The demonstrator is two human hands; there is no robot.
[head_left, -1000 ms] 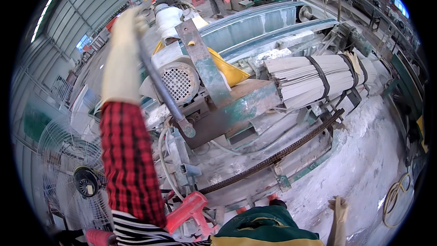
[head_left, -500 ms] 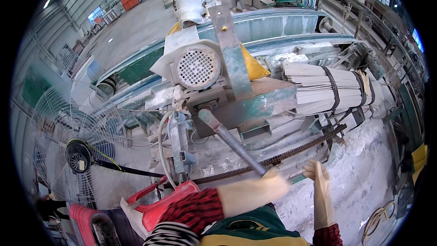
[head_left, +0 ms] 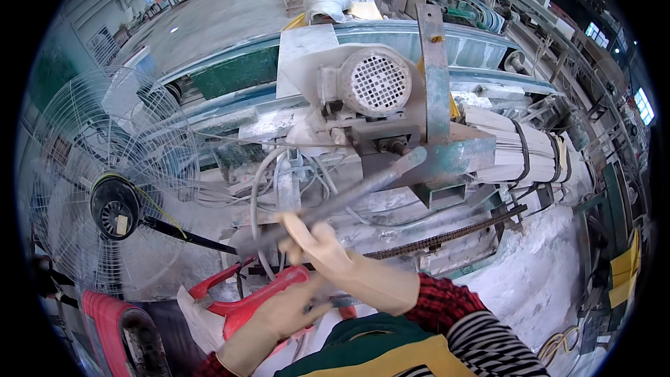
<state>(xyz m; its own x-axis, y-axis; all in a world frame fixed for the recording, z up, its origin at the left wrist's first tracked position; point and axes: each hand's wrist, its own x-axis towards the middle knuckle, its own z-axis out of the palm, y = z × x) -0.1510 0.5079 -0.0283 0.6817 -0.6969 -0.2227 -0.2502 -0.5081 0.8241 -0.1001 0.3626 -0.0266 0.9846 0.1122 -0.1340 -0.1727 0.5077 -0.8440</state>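
A grey metal lever (head_left: 356, 192) slants down to the left from a rusty green steel bracket (head_left: 460, 153). My right hand (head_left: 324, 255), in a pale cream glove, is at the lever's lower part. Its fingers look bent around the bar, though motion smears them. Below and to the left is my left hand (head_left: 279, 314), gloved alike. It is off the lever, with blurred fingers apart and no thing seen in them. Just behind the left hand shows a red plastic piece (head_left: 244, 314). Above the lever sits a motor with a white grid cover (head_left: 377, 82).
A large wire-caged fan (head_left: 115, 206) stands at the left. Strapped pale slats (head_left: 516, 143) lie at the right, beyond a rusty toothed rail (head_left: 447, 237). Conveyor belts (head_left: 237, 73) run across behind the motor. A coiled hose (head_left: 558, 342) lies low at the right.
The lever has swung from pointing down-right to down-left. My left hand has come off it and drawn back left; my right hand has come across to it. The view has shifted left.
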